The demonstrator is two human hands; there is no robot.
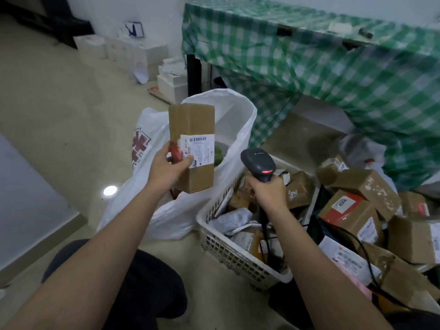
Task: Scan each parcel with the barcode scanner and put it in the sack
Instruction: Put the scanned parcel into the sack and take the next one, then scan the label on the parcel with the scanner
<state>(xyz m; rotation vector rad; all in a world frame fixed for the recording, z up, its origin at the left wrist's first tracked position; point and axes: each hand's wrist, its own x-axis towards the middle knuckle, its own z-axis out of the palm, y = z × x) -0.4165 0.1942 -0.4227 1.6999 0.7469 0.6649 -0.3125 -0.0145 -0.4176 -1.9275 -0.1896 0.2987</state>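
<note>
My left hand (167,166) grips a tall brown cardboard parcel (192,125) upright, its white barcode label facing me, in front of the open white sack (238,125). My right hand (267,190) is closed around the handle of a dark barcode scanner (258,164), whose red light glows; the scanner head points toward the parcel, a short gap to its right. The sack stands on the floor with its mouth open behind the parcel, something green showing inside.
A white plastic basket (228,248) below the scanner holds several parcels and mailers. More cardboard boxes (357,210) lie heaped at the right with a black cable across them. A table under a green checked cloth (333,67) stands behind. White boxes (133,51) line the far wall.
</note>
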